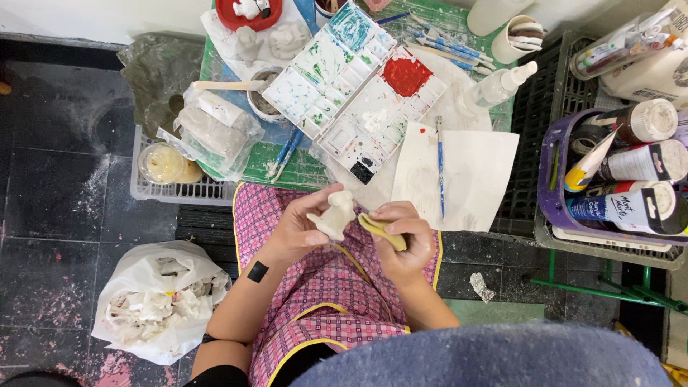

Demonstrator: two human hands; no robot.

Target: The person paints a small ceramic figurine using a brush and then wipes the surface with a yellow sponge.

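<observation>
My left hand holds a small unpainted white clay figure above my lap, fingers wrapped around its base. My right hand pinches a folded yellowish piece, perhaps a sponge or cloth, pressed against the figure's right side. Both hands hover over a pink checked apron just below the table edge.
On the green table lie a white paint palette with red, green and black patches, a white paper sheet with a blue brush, a squeeze bottle. A purple basket of paint tubes stands right. A white plastic bag sits on the floor left.
</observation>
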